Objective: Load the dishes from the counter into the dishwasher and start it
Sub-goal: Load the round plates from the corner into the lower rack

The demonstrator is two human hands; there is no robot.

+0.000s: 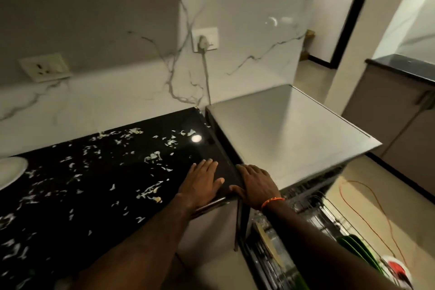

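Loading largely done: green plates (pixel 353 251) racked in open dishwasher (pixel 289 129) at 5 o'clock; one white dish (pixel 10 170) left on tabletop (pixel 94 183) at 9; left hand (pixel 202 183), right hand (pixel 256 183) flat, each grip empty; start pending.

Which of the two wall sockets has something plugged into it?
The white socket above the dishwasher, whose cord hangs down. The socket on the left above the black counter has nothing plugged in.

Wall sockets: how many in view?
2. One socket sits on the grey backsplash at left, nothing plugged in. The other socket is on the marble wall above the dishwasher, with a plug in it. More may lie outside the frame.
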